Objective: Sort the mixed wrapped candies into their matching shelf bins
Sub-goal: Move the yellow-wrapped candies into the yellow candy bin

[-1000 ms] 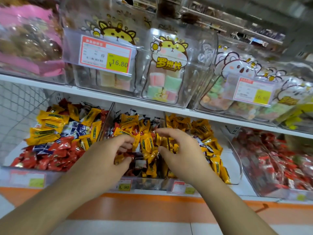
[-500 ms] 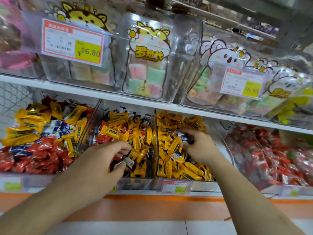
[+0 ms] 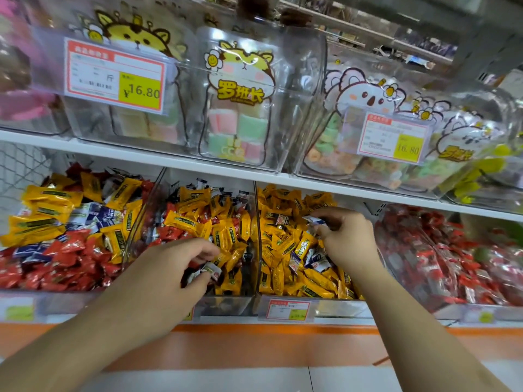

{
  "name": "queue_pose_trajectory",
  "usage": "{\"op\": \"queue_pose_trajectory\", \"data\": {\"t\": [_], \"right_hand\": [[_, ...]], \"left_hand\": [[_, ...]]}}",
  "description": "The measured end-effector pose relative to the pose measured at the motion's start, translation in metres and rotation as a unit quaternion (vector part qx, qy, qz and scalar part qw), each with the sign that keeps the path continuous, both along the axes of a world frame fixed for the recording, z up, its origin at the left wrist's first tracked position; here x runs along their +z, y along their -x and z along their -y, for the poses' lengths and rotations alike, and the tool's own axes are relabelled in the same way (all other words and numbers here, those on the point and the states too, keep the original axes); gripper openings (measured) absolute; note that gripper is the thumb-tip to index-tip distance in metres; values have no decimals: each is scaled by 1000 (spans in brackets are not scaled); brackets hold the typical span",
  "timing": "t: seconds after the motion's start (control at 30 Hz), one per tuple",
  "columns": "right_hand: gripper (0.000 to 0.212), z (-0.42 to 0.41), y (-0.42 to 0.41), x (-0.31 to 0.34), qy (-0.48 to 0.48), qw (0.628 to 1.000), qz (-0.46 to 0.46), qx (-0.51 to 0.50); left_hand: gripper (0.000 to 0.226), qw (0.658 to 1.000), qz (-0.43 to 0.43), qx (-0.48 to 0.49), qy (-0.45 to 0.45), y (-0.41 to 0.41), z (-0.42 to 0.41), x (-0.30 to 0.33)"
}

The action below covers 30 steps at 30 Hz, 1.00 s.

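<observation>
Reaching into the lower shelf, both hands are working over the clear bins, each pinching out a stray that does not belong among the yellow wrappers. The left hand hangs over the front edge of the middle bin, its fingers curled nearly closed, thumb and forefinger gripping a small pale wrapped candy just above the pile, probably lifted clear so it can be carried to its own bin. The right hand sits over the mostly yellow bin next to it, near its right wall, fingertips drawn together on a white-and-blue candy held above the heap; more white-and-blue pieces lie below its palm, so this bin is not yet sorted. The far-left bin is a jumble of yellow, red and blue-white, and the red candy bin at the right end looks uniform. Sorting seems far from finished.
</observation>
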State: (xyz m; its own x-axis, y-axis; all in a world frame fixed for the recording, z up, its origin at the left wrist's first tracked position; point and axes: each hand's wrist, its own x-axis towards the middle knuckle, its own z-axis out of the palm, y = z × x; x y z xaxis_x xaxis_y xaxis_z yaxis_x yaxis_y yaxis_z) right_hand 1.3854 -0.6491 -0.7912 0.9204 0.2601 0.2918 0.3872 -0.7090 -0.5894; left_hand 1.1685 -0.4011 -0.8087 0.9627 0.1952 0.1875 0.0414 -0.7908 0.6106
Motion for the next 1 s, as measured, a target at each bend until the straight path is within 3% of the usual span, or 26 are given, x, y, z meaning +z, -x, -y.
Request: {"op": "queue_pose_trajectory", "data": {"t": [0.23, 0.37, 0.57, 0.73, 0.83, 0.9, 1.0], "right_hand": [[26, -2, 12, 14, -66, 998, 12, -10], [19, -13, 23, 21, -175, 982, -61, 16], [26, -54, 68, 29, -278, 938, -157, 136], [26, -84, 103, 26, -292, 907, -211, 217], [26, -92, 114, 24, -292, 897, -241, 230], [25, -93, 118, 24, -273, 906, -232, 227], [26, -90, 115, 25, -211, 946, -144, 199]], "left_hand": [[32, 1000, 3, 8, 12, 4, -4, 5], [31, 1000, 13, 15, 12, 8, -5, 8], [36, 997, 20, 24, 66, 7, -5, 11], [55, 981, 3, 38, 189, 2, -3, 13], [40, 975, 16, 65, 213, 0, -6, 13], [26, 973, 27, 91, 211, 0, -10, 13], [17, 975, 46, 117, 183, 1, -16, 16]]}}
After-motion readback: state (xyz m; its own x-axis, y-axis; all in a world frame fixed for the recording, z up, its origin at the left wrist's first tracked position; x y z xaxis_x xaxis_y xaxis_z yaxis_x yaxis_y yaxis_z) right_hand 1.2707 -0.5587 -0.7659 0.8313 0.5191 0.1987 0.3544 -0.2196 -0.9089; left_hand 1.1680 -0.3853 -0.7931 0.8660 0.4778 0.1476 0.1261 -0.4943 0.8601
